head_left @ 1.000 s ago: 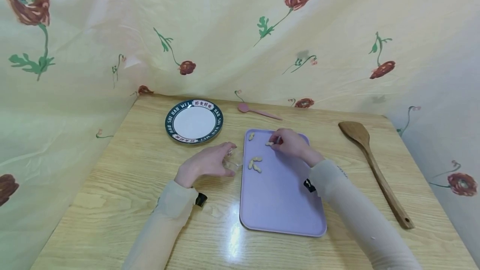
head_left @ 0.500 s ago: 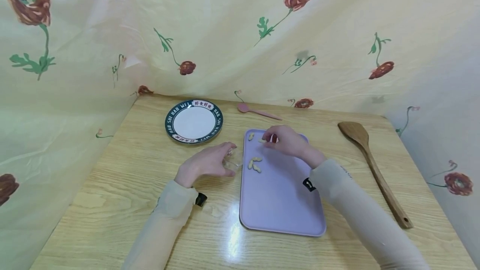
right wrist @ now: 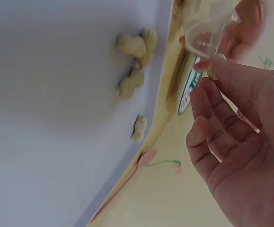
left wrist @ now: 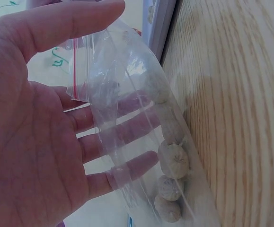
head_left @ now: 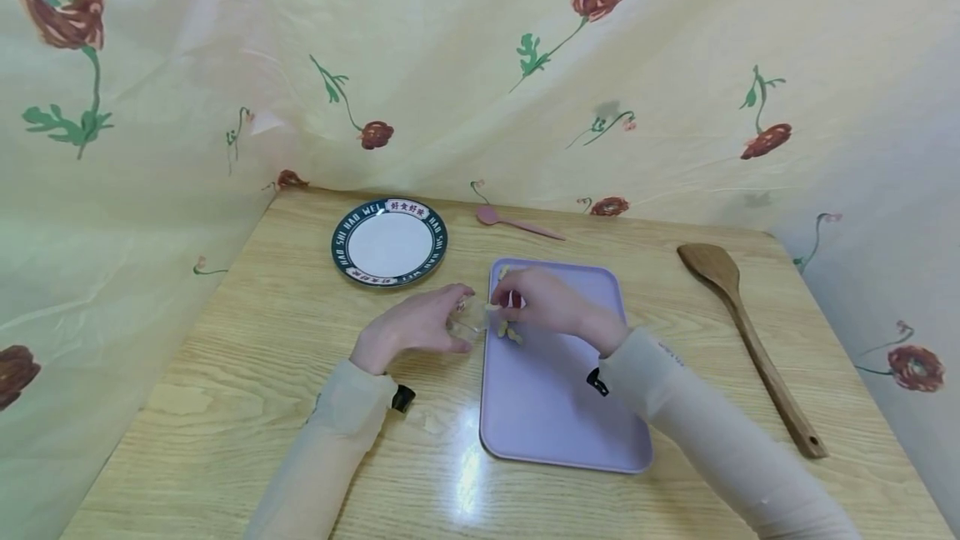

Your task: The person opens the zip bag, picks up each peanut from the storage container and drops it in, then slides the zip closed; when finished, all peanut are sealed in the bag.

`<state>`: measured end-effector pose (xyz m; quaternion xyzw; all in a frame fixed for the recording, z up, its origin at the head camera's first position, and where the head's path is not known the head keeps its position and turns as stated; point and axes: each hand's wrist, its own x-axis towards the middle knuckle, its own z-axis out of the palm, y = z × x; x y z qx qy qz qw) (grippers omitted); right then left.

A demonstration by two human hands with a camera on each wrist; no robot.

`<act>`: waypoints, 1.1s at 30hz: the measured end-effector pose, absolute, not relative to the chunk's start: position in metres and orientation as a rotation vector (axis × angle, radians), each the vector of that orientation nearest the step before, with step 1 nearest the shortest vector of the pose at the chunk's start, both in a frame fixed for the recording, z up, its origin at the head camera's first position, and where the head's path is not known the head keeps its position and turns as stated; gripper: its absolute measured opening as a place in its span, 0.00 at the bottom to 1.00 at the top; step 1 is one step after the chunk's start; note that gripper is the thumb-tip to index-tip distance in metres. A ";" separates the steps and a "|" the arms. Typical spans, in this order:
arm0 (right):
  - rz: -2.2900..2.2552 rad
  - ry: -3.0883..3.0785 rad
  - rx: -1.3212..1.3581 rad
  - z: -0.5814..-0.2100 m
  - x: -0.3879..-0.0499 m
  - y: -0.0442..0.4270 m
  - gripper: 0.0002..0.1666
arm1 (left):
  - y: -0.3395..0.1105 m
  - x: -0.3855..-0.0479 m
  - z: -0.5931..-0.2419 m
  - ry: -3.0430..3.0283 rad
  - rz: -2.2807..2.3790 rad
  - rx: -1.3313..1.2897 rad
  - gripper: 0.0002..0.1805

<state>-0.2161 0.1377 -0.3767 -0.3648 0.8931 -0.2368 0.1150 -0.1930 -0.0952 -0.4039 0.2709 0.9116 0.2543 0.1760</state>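
Observation:
My left hand (head_left: 416,323) holds a clear zip bag (left wrist: 106,73) by its mouth, beside the tray's left edge. In the left wrist view its fingers show through the plastic, with the thumb across the near side. Several peanuts (left wrist: 173,160) lie along the bottom of the bag. Between the thumb and fingertips of my right hand (head_left: 551,302) is a peanut (right wrist: 212,72), right at the bag's mouth. Below that hand, the lilac tray (head_left: 562,407) bears several more peanuts (right wrist: 131,46), partly hidden in the head view.
A white plate with a dark lettered rim (head_left: 348,261) sits at the back left. Behind the tray lies a pink spoon (head_left: 525,227). A wooden spatula (head_left: 750,332) lies to the right. Flowered cloth (head_left: 450,65) hangs behind the wooden table (head_left: 420,473).
My right hand has carried a peanut from the tray's upper part leftward and toward me, to the bag's mouth. The left hand and bag have stayed in place.

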 end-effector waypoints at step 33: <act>-0.709 2.555 -1.038 -0.380 -0.209 0.125 0.10 | -0.095 -0.193 -0.403 2.573 0.736 0.746 0.45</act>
